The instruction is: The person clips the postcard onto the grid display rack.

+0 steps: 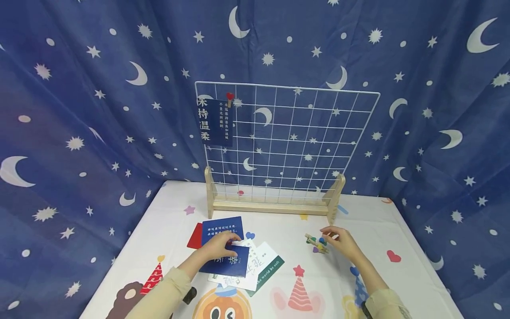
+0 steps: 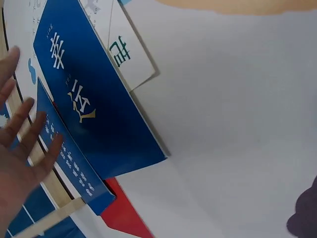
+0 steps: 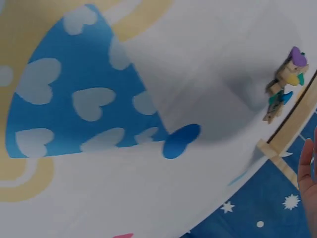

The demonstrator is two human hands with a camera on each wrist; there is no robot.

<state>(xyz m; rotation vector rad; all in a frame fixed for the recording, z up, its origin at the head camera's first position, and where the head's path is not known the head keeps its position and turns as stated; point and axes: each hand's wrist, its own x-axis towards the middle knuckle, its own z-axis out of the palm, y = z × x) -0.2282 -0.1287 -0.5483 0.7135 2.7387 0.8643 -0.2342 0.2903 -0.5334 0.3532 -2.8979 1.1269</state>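
Cards [image 1: 237,266] are lying at seven o'clock from rack [image 1: 271,207], under spread, empty left hand [image 1: 220,246], clips [image 1: 316,244] at five by loose, empty right hand [image 1: 341,242], likely for easy reach.

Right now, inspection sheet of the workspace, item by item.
Surface: white printed tablecloth.
Job's things: overlapping cards on the cloth; small pegs bunched together; one blue card pegged at the upper left of the wire grid.
Clutter: nothing seen.
Hands: left hand over the cards, fingers spread; right hand by the pegs, contact unclear.
Cables: nothing seen.
Surroundings: blue moon-and-star curtain behind the grid's wooden stand.
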